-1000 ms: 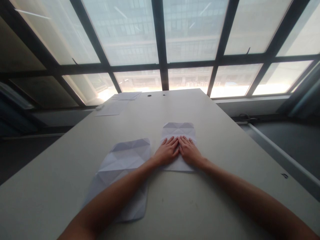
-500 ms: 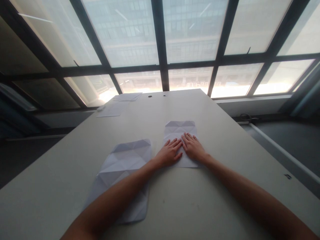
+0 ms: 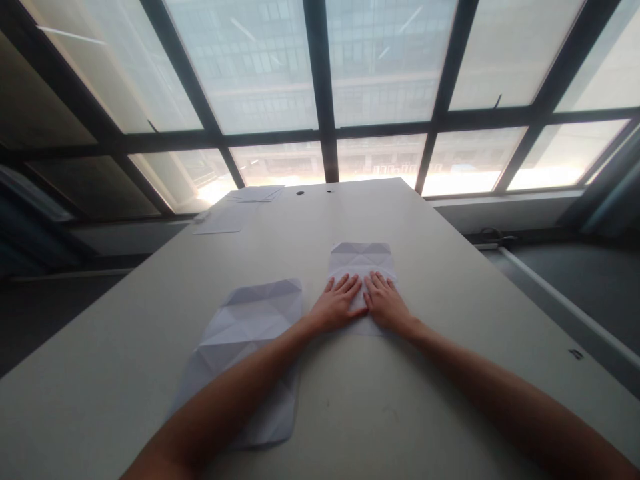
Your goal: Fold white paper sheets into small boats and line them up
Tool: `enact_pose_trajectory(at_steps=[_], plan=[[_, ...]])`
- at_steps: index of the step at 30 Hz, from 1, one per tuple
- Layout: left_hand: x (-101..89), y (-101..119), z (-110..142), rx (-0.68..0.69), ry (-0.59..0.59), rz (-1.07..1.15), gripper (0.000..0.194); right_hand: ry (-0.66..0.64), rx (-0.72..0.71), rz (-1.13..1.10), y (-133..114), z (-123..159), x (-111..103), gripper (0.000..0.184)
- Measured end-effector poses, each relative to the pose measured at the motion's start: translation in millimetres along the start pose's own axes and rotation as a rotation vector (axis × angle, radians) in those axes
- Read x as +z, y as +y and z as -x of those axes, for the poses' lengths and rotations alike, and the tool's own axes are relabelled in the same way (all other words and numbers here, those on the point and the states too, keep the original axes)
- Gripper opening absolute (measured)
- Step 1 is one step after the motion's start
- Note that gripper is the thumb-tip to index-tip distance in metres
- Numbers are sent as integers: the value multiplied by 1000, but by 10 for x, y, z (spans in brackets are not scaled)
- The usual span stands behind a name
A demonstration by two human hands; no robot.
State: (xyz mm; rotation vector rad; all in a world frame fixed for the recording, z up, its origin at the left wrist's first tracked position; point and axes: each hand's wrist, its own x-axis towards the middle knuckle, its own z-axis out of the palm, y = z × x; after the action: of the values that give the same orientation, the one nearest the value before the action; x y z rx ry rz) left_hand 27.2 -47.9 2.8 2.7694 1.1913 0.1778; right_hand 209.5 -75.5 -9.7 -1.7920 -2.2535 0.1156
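A creased sheet of white paper point(image 3: 361, 257) lies flat on the table, its far edge showing folded corners. My left hand point(image 3: 340, 301) rests palm down on the left side of this sheet, fingers spread. On the right side lies my right hand point(image 3: 384, 300), also flat with fingers stretched out. The two hands are close together, the left thumb near the right hand. They cover much of the middle of the sheet. To the left, a larger sheet of paper point(image 3: 250, 320) with many crease lines sits partly under my left forearm.
The white table point(image 3: 350, 413) stretches away to a wall of dark-framed windows point(image 3: 323, 130). Several sheets of paper point(image 3: 225, 219) lie at the far left end. Near the far edge is a small dark round hole point(image 3: 300, 193). A cable point(image 3: 495, 235) lies beyond the right edge.
Both hands have slid slightly toward me on the sheet. The left fingers have shifted a little left, away from the right fingertips. The papers stay in place.
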Motion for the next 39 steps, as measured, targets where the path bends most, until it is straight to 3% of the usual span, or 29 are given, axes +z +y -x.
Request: enact_pose_trajectory(at_steps=[13,21,25,30,35,39], plan=[[-2,-29,11,36,11,-3,64,-81,-123,-20,225,-88,-96,72],[-34,25,23,0,39,-28,59,-12,44,15,276,-150,-34,57],[-85,131,53,83,104,-35,48,7,74,26,286,-160,-41,57],[-121,204,79,257,3,31,58,45,112,43,274,-155,-47,55],[-97,160,81,237,-35,15,57,87,234,64,303,-158,-57,55],[-66,133,62,213,-50,17,61,92,232,61,337,-171,-59,56]])
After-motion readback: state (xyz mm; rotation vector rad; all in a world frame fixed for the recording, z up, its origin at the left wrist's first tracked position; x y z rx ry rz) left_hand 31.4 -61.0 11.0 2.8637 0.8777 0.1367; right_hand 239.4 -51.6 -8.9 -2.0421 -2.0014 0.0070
